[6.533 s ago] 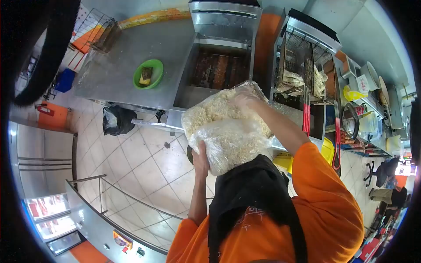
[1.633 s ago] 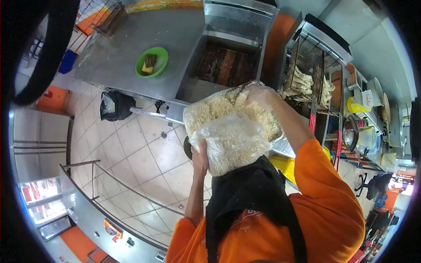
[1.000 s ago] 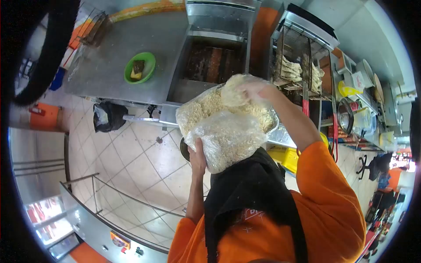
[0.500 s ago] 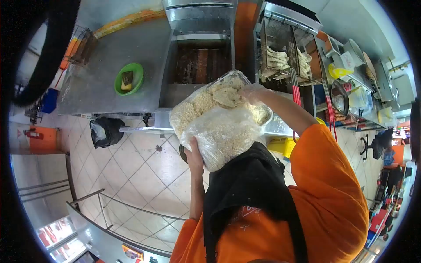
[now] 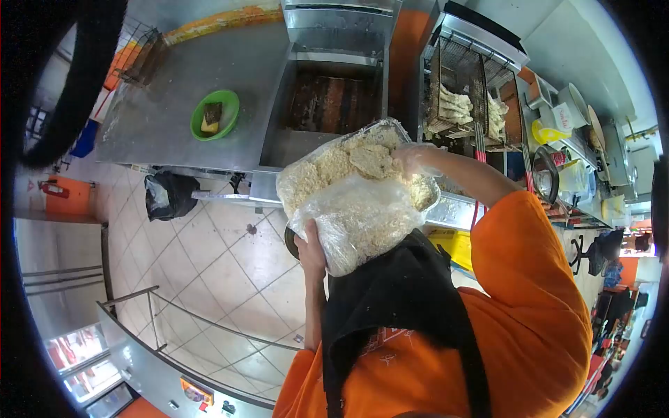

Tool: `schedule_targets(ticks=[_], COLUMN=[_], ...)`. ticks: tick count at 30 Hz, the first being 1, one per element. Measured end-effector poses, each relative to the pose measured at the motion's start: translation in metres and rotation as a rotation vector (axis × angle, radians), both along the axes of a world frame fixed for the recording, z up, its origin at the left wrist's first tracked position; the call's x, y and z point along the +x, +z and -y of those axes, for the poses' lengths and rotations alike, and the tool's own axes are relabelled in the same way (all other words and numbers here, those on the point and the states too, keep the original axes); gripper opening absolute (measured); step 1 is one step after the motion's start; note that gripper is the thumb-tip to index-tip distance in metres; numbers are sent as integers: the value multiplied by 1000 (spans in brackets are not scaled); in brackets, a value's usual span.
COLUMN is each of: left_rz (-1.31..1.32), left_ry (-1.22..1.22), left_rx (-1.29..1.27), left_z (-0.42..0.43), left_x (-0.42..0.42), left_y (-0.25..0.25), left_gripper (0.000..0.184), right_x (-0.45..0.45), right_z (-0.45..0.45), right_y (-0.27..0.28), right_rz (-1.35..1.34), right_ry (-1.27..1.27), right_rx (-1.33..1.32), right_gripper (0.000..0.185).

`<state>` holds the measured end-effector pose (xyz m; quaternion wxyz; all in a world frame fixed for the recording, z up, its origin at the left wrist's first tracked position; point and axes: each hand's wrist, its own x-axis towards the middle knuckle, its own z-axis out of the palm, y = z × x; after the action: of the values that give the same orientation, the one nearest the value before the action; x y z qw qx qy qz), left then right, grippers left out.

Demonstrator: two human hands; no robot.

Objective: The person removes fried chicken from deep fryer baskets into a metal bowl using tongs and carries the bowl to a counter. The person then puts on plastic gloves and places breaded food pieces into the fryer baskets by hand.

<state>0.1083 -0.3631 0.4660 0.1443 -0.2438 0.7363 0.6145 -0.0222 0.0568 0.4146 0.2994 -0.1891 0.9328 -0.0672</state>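
Note:
A tray of pale breadcrumbs (image 5: pixel 320 171) rests at the front of the counter, against my apron. Clear plastic (image 5: pixel 359 226) covers its near part. My left hand (image 5: pixel 311 247) grips the tray's plastic-covered near left corner. A flat, crumb-coated cutlet (image 5: pixel 371 160) lies on the crumbs towards the far side. My right hand (image 5: pixel 418 159), in a clear plastic glove, is closed at the cutlet's right edge; its fingertips are partly hidden by glare and crumbs.
Fryer baskets (image 5: pixel 456 104) at the right hold pale coated pieces; their red handles (image 5: pixel 479 157) stick out towards me. A steel basin (image 5: pixel 327 97) lies beyond the tray. Left of it a green bowl (image 5: pixel 214 115) stands on the counter. A yellow bin (image 5: pixel 454 247) sits below.
The whole view has shifted slightly right and down at the tray. My right hand stays at the cutlet, and my left hand keeps its hold on the tray corner.

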Motion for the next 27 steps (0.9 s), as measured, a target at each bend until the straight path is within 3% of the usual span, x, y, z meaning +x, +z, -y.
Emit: schedule_targets(ticks=[2, 5, 11, 15, 17, 20, 23, 27], left_rz=[-22, -41, -14, -54, -67, -5, -16, -37], left_ry=[-2, 10, 20, 11, 8, 3, 2, -34], left_rx=[5, 51, 42, 119, 144, 123, 136, 172], left_z=[-1, -1, -3, -4, -2, -1, 0, 1], left_x=[-1, -1, -1, -2, -1, -3, -2, -1], left_y=[10, 5, 12, 12, 5, 4, -3, -1], left_gripper=[99, 93, 87, 85, 85, 85, 86, 89], right_x=[2, -5, 17, 17, 26, 37, 31, 37], right_z=[65, 79, 52, 37, 44, 88, 43, 44], right_y=[90, 99, 73, 52, 79, 168, 63, 90], right_rz=[132, 271, -14, 2, -96, 28, -91, -60], right_ry=[-63, 199, 128, 159, 137, -140, -144, -247], right_rx=[332, 530, 290, 254, 210, 303, 352, 218], right_gripper=[50, 44, 34, 33, 25, 20, 12, 13])
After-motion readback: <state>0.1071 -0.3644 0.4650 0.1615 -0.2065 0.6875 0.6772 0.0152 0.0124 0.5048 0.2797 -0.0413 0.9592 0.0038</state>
